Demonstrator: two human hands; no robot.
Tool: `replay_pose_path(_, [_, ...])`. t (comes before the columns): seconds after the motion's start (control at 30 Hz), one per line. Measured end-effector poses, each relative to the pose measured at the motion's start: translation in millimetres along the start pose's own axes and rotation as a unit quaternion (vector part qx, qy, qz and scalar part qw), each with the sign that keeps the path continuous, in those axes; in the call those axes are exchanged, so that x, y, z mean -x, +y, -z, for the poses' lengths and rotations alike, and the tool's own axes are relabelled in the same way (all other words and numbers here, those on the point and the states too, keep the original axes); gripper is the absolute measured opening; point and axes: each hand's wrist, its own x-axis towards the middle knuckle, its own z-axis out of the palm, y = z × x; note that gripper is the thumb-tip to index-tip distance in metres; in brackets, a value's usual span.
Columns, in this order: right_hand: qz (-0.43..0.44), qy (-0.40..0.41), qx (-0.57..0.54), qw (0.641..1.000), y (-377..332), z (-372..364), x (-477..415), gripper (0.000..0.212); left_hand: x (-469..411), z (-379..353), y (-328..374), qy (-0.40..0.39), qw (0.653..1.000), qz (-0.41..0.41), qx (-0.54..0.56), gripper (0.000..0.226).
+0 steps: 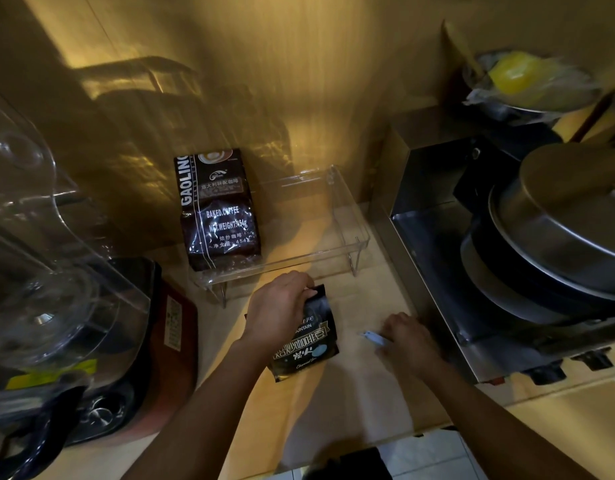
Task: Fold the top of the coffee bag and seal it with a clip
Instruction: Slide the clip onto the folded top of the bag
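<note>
A small black coffee bag (308, 344) with white lettering lies on the wooden counter, its top end pointing away from me. My left hand (276, 308) grips the bag's top edge, fingers curled over it. To the right of the bag, my right hand (408, 341) rests on the counter with its fingers on a small pale blue clip (374, 337). Most of the clip sticks out to the left of the fingers. Whether the clip is lifted off the counter is unclear.
A larger dark coffee bag (217, 209) lies on a clear acrylic stand (347, 216) behind. A steel appliance with stacked pots (555, 230) fills the right. Clear containers (39, 237) and a dark red appliance (174, 327) crowd the left. The counter's front edge is close to me.
</note>
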Motion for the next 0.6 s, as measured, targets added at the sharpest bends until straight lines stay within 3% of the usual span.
replay_pose_path(0.07, [-0.017, -0.003, -0.002, 1.000, 0.7, -3.1, 2.1, 0.026, 0.5, 2.3, 1.6, -0.002, 1.000, 0.021, 0.021, 0.004])
replay_pose_path(0.2, [-0.023, 0.020, -0.005, 1.000, -2.5, -0.9, 1.3, 0.016, 0.2, 7.8, 4.4, -0.044, 0.998, -0.039, -0.009, 0.015])
replay_pose_path(0.3, [-0.030, 0.033, -0.136, 0.990, -6.5, 5.7, 3.0, 0.013, -1.4, 9.7, 3.0, -0.070, 0.996, -0.050, -0.025, 0.026])
replay_pose_path(0.43, [0.056, 0.049, -0.307, 0.949, -15.8, 21.5, 3.6, 0.013, -2.9, 7.6, -0.8, -0.090, 0.995, -0.017, -0.023, 0.027])
replay_pose_path(0.6, [0.143, 0.065, -0.335, 0.929, -38.6, 46.1, 5.3, 0.013, -6.5, 5.8, 0.1, -0.133, 0.991, 0.011, 0.004, 0.025])
